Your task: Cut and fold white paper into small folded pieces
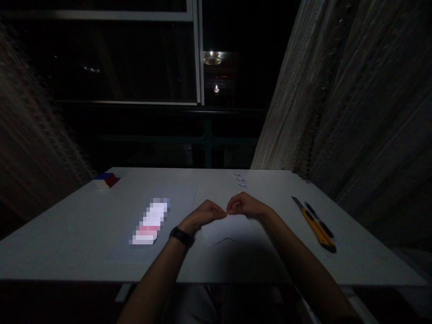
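On the white table lies a small sheet of white paper (224, 228) with a dark angled line, a fold or a cut, near its front part. My left hand (204, 214), with a dark watch on the wrist, pinches the paper's far edge. Close beside it my right hand (245, 204) is closed on the same edge, its fingertips almost touching those of the left. Dim light hides exactly how the fingertips meet the paper.
A lit phone (150, 221), its screen blurred out, rests on a larger pale sheet (118, 253) at left. A Rubik's cube (106, 180) sits far left. At right lie a yellow utility knife (315, 227) and a dark pen (319, 219). Small paper scraps (240, 180) lie at the back.
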Tool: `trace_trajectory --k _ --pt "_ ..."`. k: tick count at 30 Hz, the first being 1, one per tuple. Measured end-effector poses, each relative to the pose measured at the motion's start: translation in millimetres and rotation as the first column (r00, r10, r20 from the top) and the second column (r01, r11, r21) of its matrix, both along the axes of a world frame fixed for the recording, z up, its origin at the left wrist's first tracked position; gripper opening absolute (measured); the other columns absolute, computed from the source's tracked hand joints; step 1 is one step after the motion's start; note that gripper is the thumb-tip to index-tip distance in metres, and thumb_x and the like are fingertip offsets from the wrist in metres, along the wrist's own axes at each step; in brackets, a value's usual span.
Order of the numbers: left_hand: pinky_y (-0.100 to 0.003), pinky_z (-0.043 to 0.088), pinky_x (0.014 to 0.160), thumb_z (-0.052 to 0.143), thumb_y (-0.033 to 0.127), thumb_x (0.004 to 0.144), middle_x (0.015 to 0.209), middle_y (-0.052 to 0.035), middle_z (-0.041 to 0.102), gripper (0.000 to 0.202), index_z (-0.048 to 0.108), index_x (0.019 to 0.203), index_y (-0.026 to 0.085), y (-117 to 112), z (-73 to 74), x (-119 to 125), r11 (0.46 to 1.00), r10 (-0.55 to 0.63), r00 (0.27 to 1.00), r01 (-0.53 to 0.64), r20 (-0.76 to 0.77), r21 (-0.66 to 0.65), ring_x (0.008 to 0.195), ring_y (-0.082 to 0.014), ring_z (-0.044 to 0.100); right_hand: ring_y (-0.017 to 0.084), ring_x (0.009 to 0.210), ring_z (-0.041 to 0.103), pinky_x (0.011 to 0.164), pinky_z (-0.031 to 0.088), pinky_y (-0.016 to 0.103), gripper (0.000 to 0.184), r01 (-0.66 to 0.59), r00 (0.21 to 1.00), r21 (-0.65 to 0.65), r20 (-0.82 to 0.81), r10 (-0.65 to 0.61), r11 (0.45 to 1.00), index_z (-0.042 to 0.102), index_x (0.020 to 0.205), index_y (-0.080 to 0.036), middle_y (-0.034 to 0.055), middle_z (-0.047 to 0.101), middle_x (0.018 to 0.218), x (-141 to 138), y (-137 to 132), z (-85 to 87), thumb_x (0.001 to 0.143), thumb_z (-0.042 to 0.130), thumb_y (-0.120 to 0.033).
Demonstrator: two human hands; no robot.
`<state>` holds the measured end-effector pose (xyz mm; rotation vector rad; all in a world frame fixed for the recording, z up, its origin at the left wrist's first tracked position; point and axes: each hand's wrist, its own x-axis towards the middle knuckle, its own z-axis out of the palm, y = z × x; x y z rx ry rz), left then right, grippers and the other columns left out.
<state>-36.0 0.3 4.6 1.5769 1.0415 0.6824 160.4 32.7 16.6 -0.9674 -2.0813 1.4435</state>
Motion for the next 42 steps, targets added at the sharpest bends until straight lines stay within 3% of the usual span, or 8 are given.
trace_trajectory --k 8,19,24,26,28,34,38,42 --pt "-0.023 0.032 0.049 0.070 0.030 0.057 0.055 -0.0023 0.059 0.024 0.069 0.068 0.009 2 0.9 0 0.994 0.068 0.996 -0.063 0.054 -0.088 0.050 -0.0102 0.046 0.012 0.056 0.057 0.054 0.041 0.023 0.034 0.123 0.992 -0.008 -0.038 -0.123 0.992 0.067 0.075 -0.012 0.0023 0.064 0.060 23 9 6.3 0.051 0.076 -0.035" --pt "-0.026 0.047 0.057 0.069 0.022 0.059 0.063 -0.0113 0.067 0.020 0.067 0.068 0.004 2 7.4 -6 0.964 0.079 0.971 -0.017 0.225 -0.264 0.056 -0.0151 0.061 0.012 0.055 0.056 0.054 0.039 0.024 0.036 0.232 0.968 -0.047 -0.091 -0.235 0.972 0.067 0.078 -0.011 0.0018 0.062 0.059 62 19 11.8 0.050 0.077 -0.032" --pt "-0.025 0.048 0.058 0.070 0.023 0.059 0.073 -0.0140 0.068 0.021 0.066 0.069 0.005 9 5.8 -9 0.941 0.283 0.933 -0.224 0.222 -0.255 0.060 -0.0149 0.062 0.012 0.055 0.054 0.056 0.038 0.024 0.034 0.314 0.940 -0.068 -0.115 -0.320 0.947 0.068 0.075 -0.012 0.0008 0.061 0.057 66 25 6.6 0.049 0.077 -0.031" --pt "-0.025 0.048 0.058 0.070 0.032 0.062 0.076 -0.0134 0.068 0.028 0.066 0.073 0.007 10 4.7 -7 0.915 0.381 0.890 -0.323 0.251 -0.242 0.060 -0.0142 0.061 0.013 0.058 0.055 0.058 0.038 0.025 0.031 0.355 0.922 -0.075 -0.140 -0.362 0.932 0.068 0.072 -0.012 0.0021 0.063 0.060 60 26 2.7 0.048 0.077 -0.030" --pt "-0.025 0.046 0.056 0.068 0.042 0.064 0.074 -0.0113 0.067 0.037 0.067 0.076 0.008 11 2.9 -4 0.924 0.372 0.885 -0.324 0.279 -0.206 0.060 -0.0138 0.060 0.014 0.061 0.056 0.060 0.039 0.026 0.030 0.374 0.910 -0.095 -0.154 -0.385 0.922 0.068 0.069 -0.012 0.0033 0.065 0.063 48 26 -2.2 0.046 0.077 -0.029" --pt "-0.023 0.039 0.053 0.076 0.032 0.053 0.062 -0.0053 0.065 0.029 0.069 0.069 0.009 11 -7.3 2 0.953 0.303 0.949 -0.302 0.087 -0.033 0.057 -0.0125 0.054 0.013 0.061 0.057 0.062 0.041 0.026 0.028 0.245 0.952 -0.213 -0.130 -0.276 0.946 0.069 0.067 -0.013 0.0026 0.066 0.062 14 13 -10.8 0.044 0.077 -0.027" --pt "-0.023 0.038 0.054 0.072 0.025 0.056 0.062 -0.0048 0.065 0.020 0.070 0.068 0.010 12 -11.0 4 0.972 0.235 0.971 -0.235 0.048 -0.006 0.056 -0.0117 0.053 0.012 0.057 0.053 0.059 0.039 0.025 0.026 0.093 0.993 -0.177 -0.049 -0.103 0.980 0.070 0.067 -0.013 0.0013 0.065 0.059 9 7 -9.9 0.049 0.075 -0.031" --pt "-0.023 0.038 0.053 0.071 0.026 0.056 0.063 -0.0062 0.066 0.022 0.070 0.070 0.009 10 -10.6 7 0.980 0.200 0.980 -0.200 0.015 0.014 0.056 -0.0125 0.054 0.011 0.054 0.051 0.056 0.037 0.024 0.021 0.086 0.995 -0.140 -0.030 -0.091 0.986 0.069 0.062 -0.012 0.0010 0.063 0.056 8 7 -11.5 0.051 0.073 -0.029"
